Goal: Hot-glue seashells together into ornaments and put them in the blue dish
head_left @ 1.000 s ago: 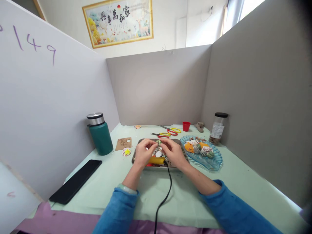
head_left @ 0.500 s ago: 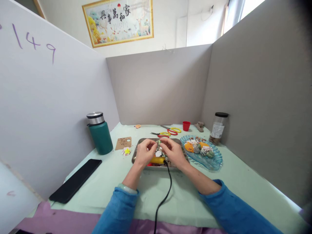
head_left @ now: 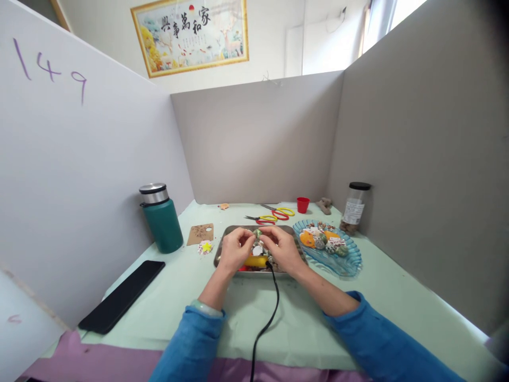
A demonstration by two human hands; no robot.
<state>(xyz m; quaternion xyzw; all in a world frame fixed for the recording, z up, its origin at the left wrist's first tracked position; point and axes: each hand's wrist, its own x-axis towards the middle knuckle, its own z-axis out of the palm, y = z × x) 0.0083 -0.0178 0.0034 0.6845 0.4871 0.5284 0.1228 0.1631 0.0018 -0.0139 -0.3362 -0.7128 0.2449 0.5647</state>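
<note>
At the centre of the frame, the left hand (head_left: 237, 248) and right hand (head_left: 281, 248) meet, fingers curled in and fingertips pinched on a small green piece (head_left: 257, 233) (its details too tiny to read) above a metal tray (head_left: 218, 259). Below it in the frame lies a yellow handle (head_left: 256, 261), its black cord (head_left: 274, 310) running to the bottom edge; a blue plate (head_left: 348, 268) sits right of centre.

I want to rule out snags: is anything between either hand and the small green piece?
Nothing visible is: the left hand and right hand hold the small green piece between their fingers. The yellow handle with its black cord lies nearer the person, by the near edge of the tray, not between.
</note>
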